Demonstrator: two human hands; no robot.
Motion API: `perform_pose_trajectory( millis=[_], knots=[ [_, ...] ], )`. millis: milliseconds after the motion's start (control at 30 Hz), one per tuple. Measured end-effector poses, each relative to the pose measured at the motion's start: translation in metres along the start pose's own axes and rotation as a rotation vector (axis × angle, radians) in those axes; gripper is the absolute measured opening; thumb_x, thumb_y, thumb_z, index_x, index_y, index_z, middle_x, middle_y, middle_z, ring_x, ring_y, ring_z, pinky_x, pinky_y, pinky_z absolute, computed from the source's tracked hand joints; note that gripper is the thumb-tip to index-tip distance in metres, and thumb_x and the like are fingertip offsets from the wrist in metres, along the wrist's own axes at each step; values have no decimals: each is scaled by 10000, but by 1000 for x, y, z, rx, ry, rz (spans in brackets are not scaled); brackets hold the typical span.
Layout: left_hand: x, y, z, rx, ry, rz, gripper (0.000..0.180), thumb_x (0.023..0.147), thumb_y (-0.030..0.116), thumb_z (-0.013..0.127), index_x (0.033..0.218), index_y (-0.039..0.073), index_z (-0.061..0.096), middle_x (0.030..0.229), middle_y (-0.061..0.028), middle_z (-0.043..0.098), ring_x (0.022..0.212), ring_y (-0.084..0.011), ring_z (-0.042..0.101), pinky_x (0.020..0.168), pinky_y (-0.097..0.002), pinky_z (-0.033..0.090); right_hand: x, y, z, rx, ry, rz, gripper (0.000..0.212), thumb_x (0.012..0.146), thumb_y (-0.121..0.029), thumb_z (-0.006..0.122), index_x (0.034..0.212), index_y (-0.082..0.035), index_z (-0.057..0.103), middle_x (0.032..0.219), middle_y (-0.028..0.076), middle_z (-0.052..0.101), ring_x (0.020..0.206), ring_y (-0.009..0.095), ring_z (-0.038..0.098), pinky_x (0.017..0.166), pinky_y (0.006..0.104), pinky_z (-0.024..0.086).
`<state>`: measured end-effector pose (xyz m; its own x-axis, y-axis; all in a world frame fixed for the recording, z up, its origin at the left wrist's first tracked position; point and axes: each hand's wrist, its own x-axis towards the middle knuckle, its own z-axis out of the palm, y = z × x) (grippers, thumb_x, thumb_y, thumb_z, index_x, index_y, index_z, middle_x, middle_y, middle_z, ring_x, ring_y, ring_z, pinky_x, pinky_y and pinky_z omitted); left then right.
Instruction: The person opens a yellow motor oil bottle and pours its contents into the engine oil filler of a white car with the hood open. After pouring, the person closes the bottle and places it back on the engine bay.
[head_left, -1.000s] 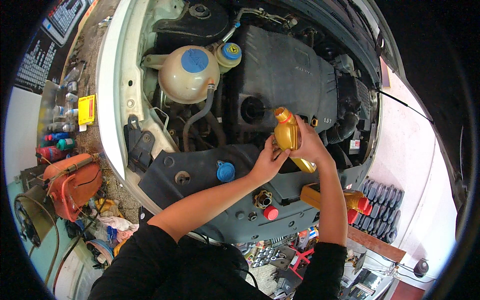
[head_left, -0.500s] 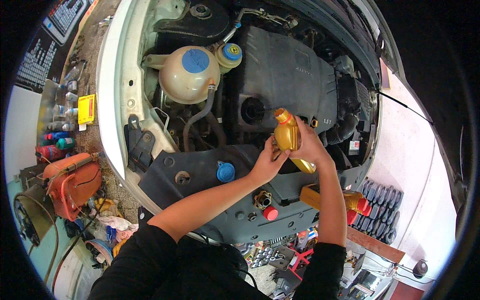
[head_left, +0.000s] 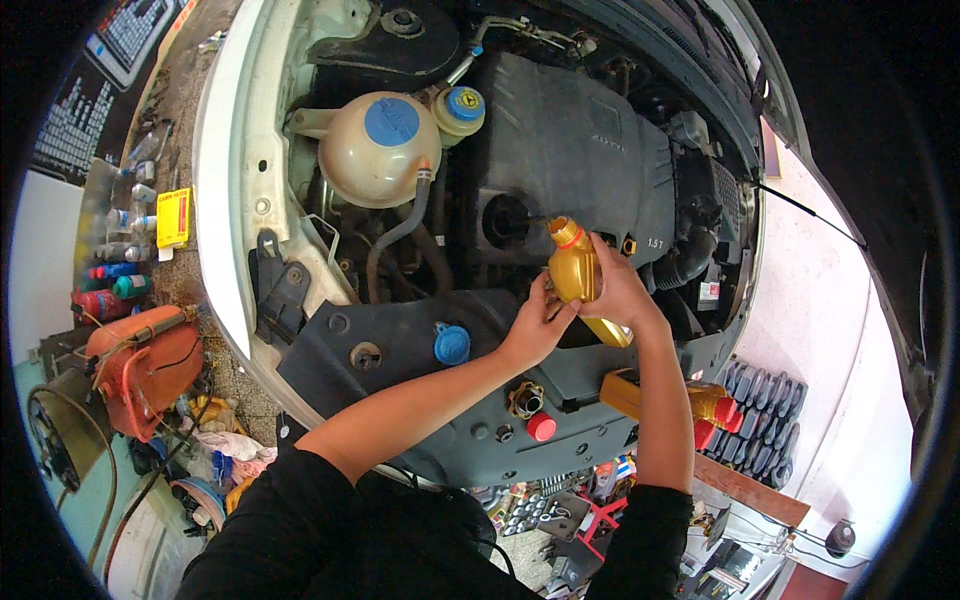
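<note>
Just right of centre, my left hand (head_left: 538,325) and right hand (head_left: 622,287) are gripping the gold bottle (head_left: 571,272), fingers curled against it. Its uncapped mouth (head_left: 564,230) is pointing toward the dark uncovered hole (head_left: 507,220); pouring seems under way, unfinished, and the red cap (head_left: 541,427) is lying off, lower centre.

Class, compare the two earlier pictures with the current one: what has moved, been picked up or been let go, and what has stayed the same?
Nothing visibly changed: nothing moved, was picked up or let go. The left hand and right hand remain on the tilted, uncapped gold bottle; the red cap also stayed put.
</note>
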<state>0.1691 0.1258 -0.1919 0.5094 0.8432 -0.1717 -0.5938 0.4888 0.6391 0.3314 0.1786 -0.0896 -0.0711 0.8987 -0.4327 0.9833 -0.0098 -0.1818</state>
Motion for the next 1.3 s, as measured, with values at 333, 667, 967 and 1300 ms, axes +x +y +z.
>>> perform_pose_trajectory(
  millis=[333,667,967,1300],
  knots=[
    [0,-1,0,-13,0,9,673,1033,95,612,1525,-53,178,1413,-209,511,1334,-233,532,1121,-335,441,-1,-2,-2,26,-1,4,1240,584,-355,954,1563,-5,278,1364,286,557,1270,436,554,1100,472,443],
    [0,0,1,-21,-9,-3,638,1032,80,607,1510,-51,204,1412,-203,509,1340,-240,528,1134,-344,433,-2,1,0,6,20,-16,1225,585,-357,950,1554,-5,289,1324,293,576,1230,446,573,1075,483,459],
    [0,0,2,-22,5,-5,646,1030,80,611,1512,-55,204,1420,-204,506,1347,-241,522,1136,-340,433,-1,1,-1,-1,24,-33,1226,577,-356,948,1549,1,294,1317,294,579,1231,450,572,1076,483,459],
    [-1,3,1,10,4,-17,645,1033,81,607,1514,-57,199,1398,-196,524,1318,-225,545,1114,-333,449,0,-5,-4,22,-19,29,1205,583,-248,916,1570,0,271,1360,282,554,1277,425,550,1097,433,436]
  ],
)
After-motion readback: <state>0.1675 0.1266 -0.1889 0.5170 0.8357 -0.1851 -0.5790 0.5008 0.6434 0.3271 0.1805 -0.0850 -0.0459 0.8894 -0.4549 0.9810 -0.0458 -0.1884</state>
